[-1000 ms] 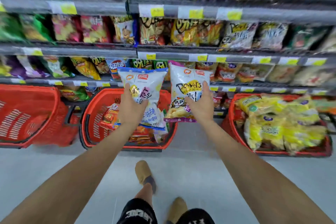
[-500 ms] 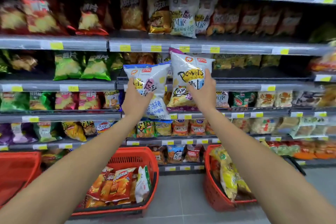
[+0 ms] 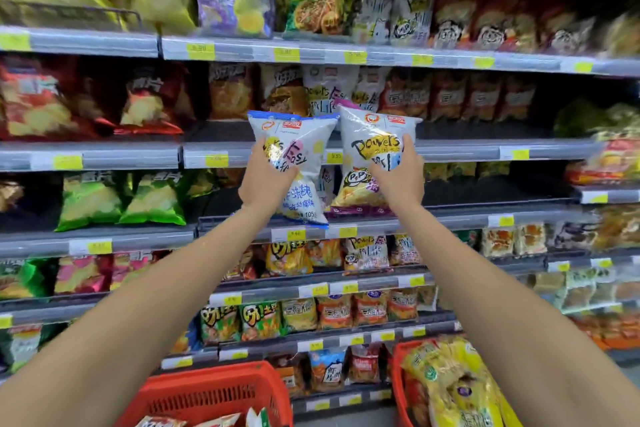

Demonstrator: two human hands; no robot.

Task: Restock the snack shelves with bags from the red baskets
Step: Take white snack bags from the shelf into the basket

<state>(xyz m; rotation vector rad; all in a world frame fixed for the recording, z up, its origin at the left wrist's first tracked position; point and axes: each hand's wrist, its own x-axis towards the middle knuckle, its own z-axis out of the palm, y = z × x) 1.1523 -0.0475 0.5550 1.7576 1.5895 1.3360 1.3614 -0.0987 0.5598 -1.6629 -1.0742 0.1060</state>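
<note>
Left hand [image 3: 265, 180] clamps a blue-trimmed white bag [image 3: 294, 163], right hand [image 3: 398, 177] a purple-trimmed one [image 3: 367, 163], both upright mid-frame, labels facing out. Likely headed for matching white bags [image 3: 332, 90] just above; red baskets [image 3: 214, 395] sit bottom of frame.

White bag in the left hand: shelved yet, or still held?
Held: left hand grips the blue-trimmed white bag in front of the shelves.

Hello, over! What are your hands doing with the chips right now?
Left hand grips blue-trimmed white bag. Right hand grips purple-trimmed white bag. Both raised before shelves. Nothing blocking.
</note>
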